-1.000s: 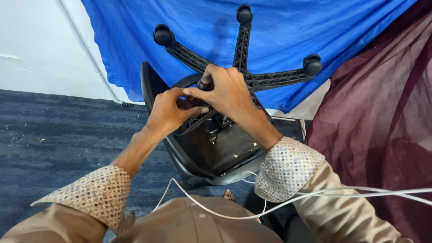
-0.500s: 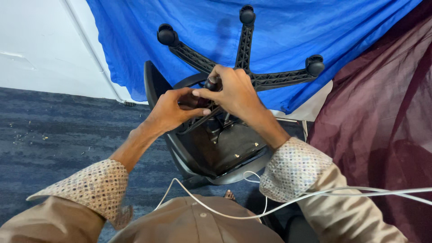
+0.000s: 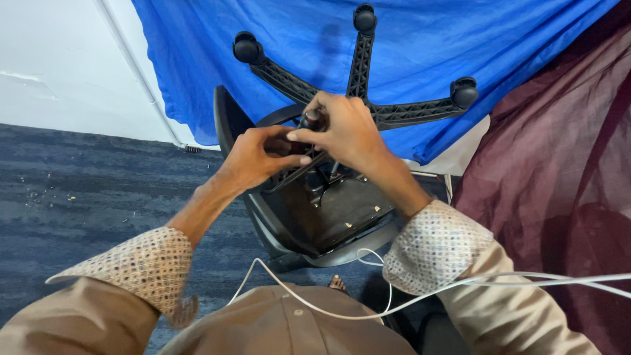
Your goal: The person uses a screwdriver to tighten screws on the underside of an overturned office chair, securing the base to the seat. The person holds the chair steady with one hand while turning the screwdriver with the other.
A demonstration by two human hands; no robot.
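Note:
An upturned black office chair lies in front of me, seat underside facing up and its star base with castors pointing away. My right hand is closed over a castor at the end of the near base leg. My left hand grips the same leg just beside it, fingers wrapped around the black plastic. Both hands touch each other at the fingertips. The mechanism plate under the seat shows below my hands.
A blue cloth hangs behind the chair, a maroon cloth on the right. Grey carpet with small debris lies to the left, below a white wall. A white cable runs across my lap.
Both hands stay on the near base leg; the right hand's fingers have shifted slightly around the castor. The view has drifted a little.

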